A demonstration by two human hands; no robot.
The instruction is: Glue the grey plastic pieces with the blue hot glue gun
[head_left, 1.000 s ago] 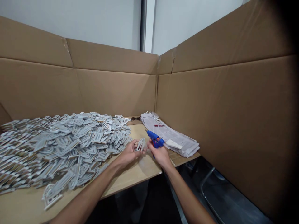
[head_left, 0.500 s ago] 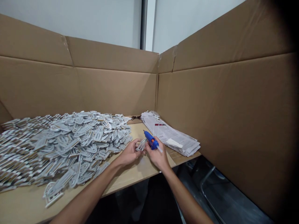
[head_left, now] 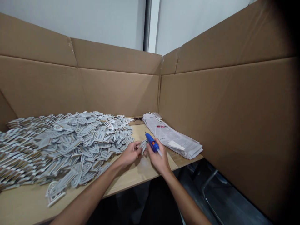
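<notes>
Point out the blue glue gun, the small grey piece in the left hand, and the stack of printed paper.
blue glue gun (head_left: 151, 143), head view, barrel.
small grey piece (head_left: 142, 146), head view, middle.
stack of printed paper (head_left: 172, 137), head view, top sheet.

One camera only, worn on the head. It looks forward and down over a table (head_left: 145, 172) from the near edge, toward a corner of cardboard walls (head_left: 117, 90). Both forearms run up from the bottom edge to the left hand (head_left: 127, 155) and right hand (head_left: 158, 160), which meet near the frame's centre, close to the lens. A pile of grey pieces (head_left: 63, 147) fills the left, a paper stack (head_left: 173, 139) sits right of centre. The right edge darkens. No second view overlaps it.
</notes>
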